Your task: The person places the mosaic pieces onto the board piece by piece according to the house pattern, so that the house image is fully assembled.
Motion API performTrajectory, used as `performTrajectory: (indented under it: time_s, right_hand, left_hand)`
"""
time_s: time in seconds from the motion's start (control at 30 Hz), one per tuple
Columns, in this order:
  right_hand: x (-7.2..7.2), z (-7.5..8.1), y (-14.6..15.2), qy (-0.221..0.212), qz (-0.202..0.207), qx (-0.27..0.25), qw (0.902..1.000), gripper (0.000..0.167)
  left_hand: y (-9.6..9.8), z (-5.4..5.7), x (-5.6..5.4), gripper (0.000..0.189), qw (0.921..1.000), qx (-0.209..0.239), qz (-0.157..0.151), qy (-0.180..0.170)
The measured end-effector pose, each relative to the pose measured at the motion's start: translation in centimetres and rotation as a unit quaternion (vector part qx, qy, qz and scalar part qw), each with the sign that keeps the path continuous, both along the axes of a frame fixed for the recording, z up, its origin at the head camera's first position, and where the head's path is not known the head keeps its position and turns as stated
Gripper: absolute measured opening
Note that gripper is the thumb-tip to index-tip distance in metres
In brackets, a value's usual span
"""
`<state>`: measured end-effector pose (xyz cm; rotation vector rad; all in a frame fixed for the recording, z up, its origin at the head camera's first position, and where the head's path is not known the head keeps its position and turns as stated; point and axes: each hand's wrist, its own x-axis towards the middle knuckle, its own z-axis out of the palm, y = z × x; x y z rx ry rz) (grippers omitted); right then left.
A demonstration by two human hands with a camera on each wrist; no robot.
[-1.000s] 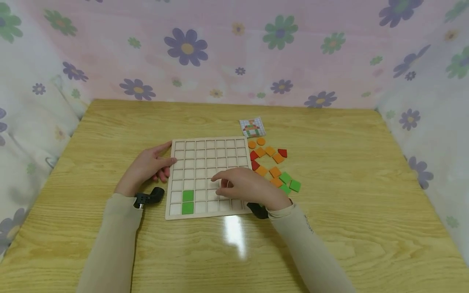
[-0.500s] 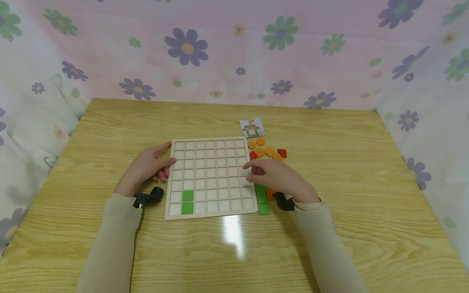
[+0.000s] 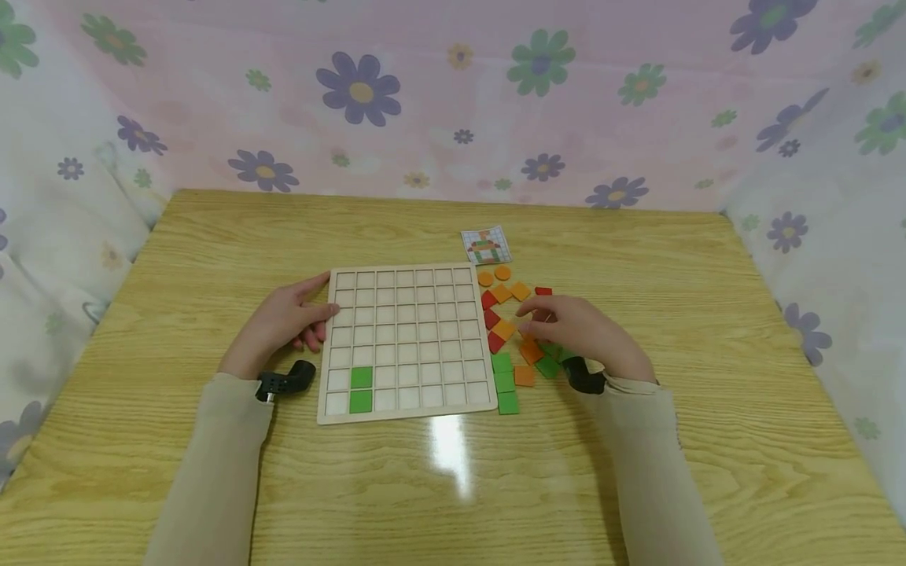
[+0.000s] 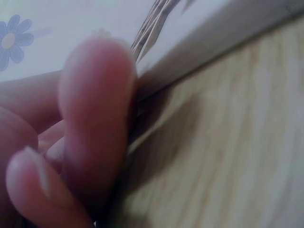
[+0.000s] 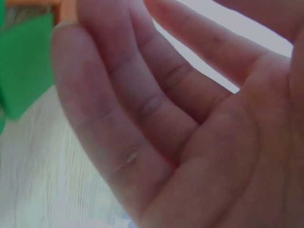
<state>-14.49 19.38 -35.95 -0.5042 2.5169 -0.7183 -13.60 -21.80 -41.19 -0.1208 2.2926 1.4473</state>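
Observation:
A pale wooden grid board (image 3: pixel 408 338) lies on the table in the head view, with two green square tiles (image 3: pixel 361 389) in its lower left cells. My left hand (image 3: pixel 279 322) holds the board's left edge, thumb over the rim and index finger along the corner. In the left wrist view, fingers (image 4: pixel 97 104) lie beside the board's side. To the right, my right hand (image 3: pixel 583 330) hovers over loose tiles, its fingers loosely bent and no tile showing in them. Near its fingertips are an orange tile (image 3: pixel 531 351) and a green tile (image 3: pixel 546 366), partly covered.
Beside the board's right edge lie more green tiles (image 3: pixel 504 381), red tiles (image 3: pixel 491 318), orange squares (image 3: pixel 520 292) and orange discs (image 3: pixel 502 273). A small pattern card (image 3: pixel 485 246) sits behind the board's far right corner. Flowered cloth (image 3: pixel 453 102) hangs behind the table.
My right hand has moved right, from above the board to the loose tiles, uncovering green, red and orange pieces by the board's edge. My left hand has stayed in place.

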Motion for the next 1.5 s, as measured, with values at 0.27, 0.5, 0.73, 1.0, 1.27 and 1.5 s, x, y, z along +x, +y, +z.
performTrajectory:
  time_s: [0.27, 0.5, 0.73, 1.0, 1.27, 1.5]
  right_hand:
    - [-0.4, -0.6, 1.1, -0.01, -0.03, 0.026, 0.9992, 0.03]
    - [-0.5, -0.8, 1.9, -0.003, -0.027, 0.041, 0.9988, 0.026]
    - [-0.3, -0.9, 2.5, -0.023, -0.021, 0.038, 0.9988, 0.03]
    - [-0.3, -0.9, 2.3, -0.019, -0.036, 0.043, 0.9982, 0.029]
    - [-0.4, -1.2, 2.1, -0.003, -0.039, 0.057, 0.9976, 0.026]
    - [-0.4, -1.2, 2.0, 0.003, -0.05, 0.049, 0.9975, 0.024]
  left_hand:
    - [0.0, 0.2, 0.0, 0.071, 0.9999, -0.007, -0.009, 0.004]
    - [0.0, 0.1, -0.1, 0.072, 0.9992, -0.033, -0.018, 0.01]
    - [0.1, 0.2, -0.3, 0.073, 0.9994, -0.031, -0.017, 0.003]
    - [0.1, 0.1, -0.1, 0.073, 0.9992, -0.035, -0.018, 0.005]
    - [0.2, 0.0, -0.1, 0.072, 0.9993, -0.035, -0.015, 0.006]
    - [0.1, -0.1, -0.1, 0.073, 0.9992, -0.035, -0.017, 0.008]
